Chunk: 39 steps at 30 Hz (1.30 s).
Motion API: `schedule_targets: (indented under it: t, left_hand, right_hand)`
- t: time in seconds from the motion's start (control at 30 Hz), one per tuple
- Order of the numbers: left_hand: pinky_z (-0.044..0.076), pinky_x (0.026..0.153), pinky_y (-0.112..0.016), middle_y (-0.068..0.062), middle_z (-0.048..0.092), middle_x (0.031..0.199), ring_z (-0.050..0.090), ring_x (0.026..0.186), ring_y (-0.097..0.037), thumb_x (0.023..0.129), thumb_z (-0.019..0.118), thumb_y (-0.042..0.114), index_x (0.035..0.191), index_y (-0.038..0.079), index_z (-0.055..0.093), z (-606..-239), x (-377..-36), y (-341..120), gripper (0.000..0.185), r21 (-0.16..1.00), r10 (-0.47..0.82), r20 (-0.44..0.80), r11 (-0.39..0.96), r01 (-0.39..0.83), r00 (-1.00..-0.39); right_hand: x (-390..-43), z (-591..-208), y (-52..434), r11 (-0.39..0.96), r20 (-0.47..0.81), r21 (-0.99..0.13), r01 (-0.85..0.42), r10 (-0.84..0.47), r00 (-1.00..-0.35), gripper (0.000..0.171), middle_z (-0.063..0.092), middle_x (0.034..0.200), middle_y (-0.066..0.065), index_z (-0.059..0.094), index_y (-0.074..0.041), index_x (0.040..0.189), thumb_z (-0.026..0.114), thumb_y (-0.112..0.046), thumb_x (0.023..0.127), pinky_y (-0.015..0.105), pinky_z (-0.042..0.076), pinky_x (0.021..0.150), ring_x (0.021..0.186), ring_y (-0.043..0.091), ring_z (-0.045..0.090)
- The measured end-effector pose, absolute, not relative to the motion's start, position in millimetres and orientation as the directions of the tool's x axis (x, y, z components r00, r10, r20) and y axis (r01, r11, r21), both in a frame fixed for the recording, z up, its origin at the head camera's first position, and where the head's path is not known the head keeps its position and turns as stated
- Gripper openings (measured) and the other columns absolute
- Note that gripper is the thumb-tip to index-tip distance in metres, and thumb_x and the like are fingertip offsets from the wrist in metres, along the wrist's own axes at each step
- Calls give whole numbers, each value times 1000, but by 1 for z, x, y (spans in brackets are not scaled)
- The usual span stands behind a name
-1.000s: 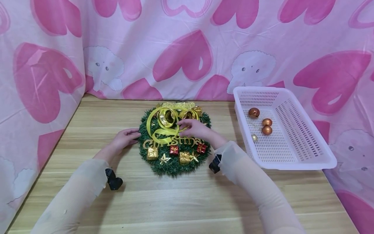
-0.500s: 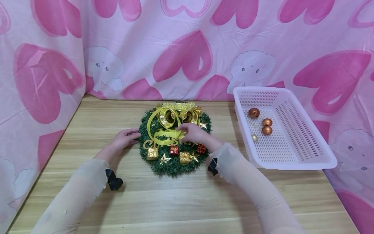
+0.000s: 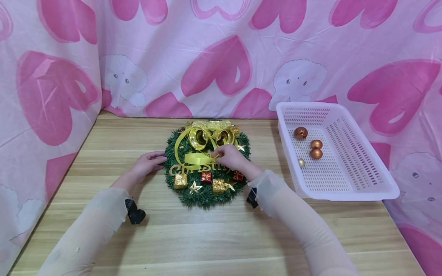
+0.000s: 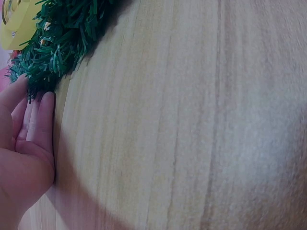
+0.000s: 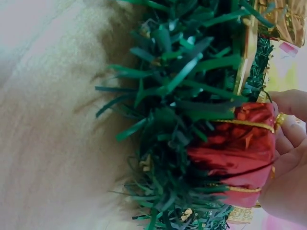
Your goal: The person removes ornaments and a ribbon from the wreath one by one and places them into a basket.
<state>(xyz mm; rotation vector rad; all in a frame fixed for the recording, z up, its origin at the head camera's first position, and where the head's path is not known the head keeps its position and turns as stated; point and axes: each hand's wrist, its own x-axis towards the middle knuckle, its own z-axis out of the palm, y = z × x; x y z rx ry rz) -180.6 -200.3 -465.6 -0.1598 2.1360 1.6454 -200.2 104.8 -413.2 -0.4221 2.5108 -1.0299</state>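
Left hand: the left hand (image 3: 146,163) lies low on the worktop (image 3: 214,237), forearm running in from the near left, fingers straight and together, grip slack and holding nothing; the fingertips (image 4: 45,103) touch the green fringe of the wreath (image 3: 206,191).
Right hand: the right hand (image 3: 232,158) comes in from the near right over the wreath, wrist lowered, fingers curled; its grip pinches the yellow ribbon (image 3: 195,158) at the fingertips.
Ribbon: from the pinch it runs as a flat band off to the left, its length lying left to right across the wreath's middle, with a loop rising behind it towards the gold bells (image 3: 198,138).
Wreath: flat on the worktop under the right grip, bells at the far side, gold lettering just below the pinch.
Red gift box (image 5: 235,155): just beside the right palm, nestled in the green needles.
Basket: the white basket (image 3: 359,191) sits well to the right of both hands.
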Motion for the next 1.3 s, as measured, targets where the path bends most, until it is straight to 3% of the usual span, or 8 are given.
schedule_targets:
  t: [0.13,0.43,0.6,0.8,0.9,1.03,1.23,1.3]
  left_hand:
    - [49,98,-20,-21,32,149,45,129,-29,97,50,24,145,1,29,-465,-180,-200,57,891,173,-406,294,-346,-898]
    - [48,99,-20,-20,31,149,46,127,-27,97,51,24,145,2,29,-464,-181,-199,58,892,175,-404,292,-345,-898]
    - [48,100,-21,-21,31,149,44,129,-29,97,50,24,145,1,29,-463,-181,-199,57,892,180,-403,294,-342,-897]
    - [48,99,-20,-21,31,149,49,125,-22,97,50,24,145,1,29,-463,-180,-199,57,894,182,-400,293,-339,-898]
    - [48,98,-19,-21,32,149,53,118,-13,97,51,23,145,0,29,-463,-180,-199,57,896,180,-397,287,-338,-900]
    - [48,98,-20,-22,32,148,54,114,-7,97,51,22,144,0,29,-464,-180,-200,57,898,178,-395,281,-338,-901]
    - [48,100,-22,-22,32,148,48,126,-22,98,49,23,145,1,28,-463,-180,-200,57,895,179,-395,295,-334,-901]
    - [47,101,-23,-22,32,148,44,129,-28,98,49,23,145,1,28,-463,-179,-199,57,894,180,-396,299,-334,-900]
  right_hand:
    - [-201,-414,106,683,-233,-719,-132,-415,-879,24,66,88,9,68,-5,107,60,-3,84,19,44,47,54,10,46]
    - [-202,-413,106,714,-246,-674,-187,-457,-855,22,68,106,8,68,-7,105,69,-11,83,24,55,73,81,15,60]
    - [-202,-413,106,734,-243,-655,-180,-430,-870,19,70,102,8,70,-6,103,66,-8,84,20,52,63,67,11,55]
    - [-202,-409,105,734,-224,-652,-190,-426,-877,17,69,82,8,71,-4,99,63,-6,84,18,44,49,51,8,46]
    - [-202,-405,105,723,-220,-665,-190,-432,-875,17,68,78,8,71,-4,99,62,-5,84,17,43,47,49,8,43]
    - [-205,-395,105,716,-213,-674,-184,-426,-879,17,70,87,8,71,-5,99,63,-6,85,17,45,52,54,8,45]
    - [-210,-379,105,701,-183,-689,-184,-414,-892,18,70,94,11,70,-3,102,62,-7,86,20,52,64,67,12,53]
    - [-211,-375,106,687,-166,-701,-193,-421,-892,12,67,81,7,69,-3,94,62,-7,86,20,50,61,62,11,50]
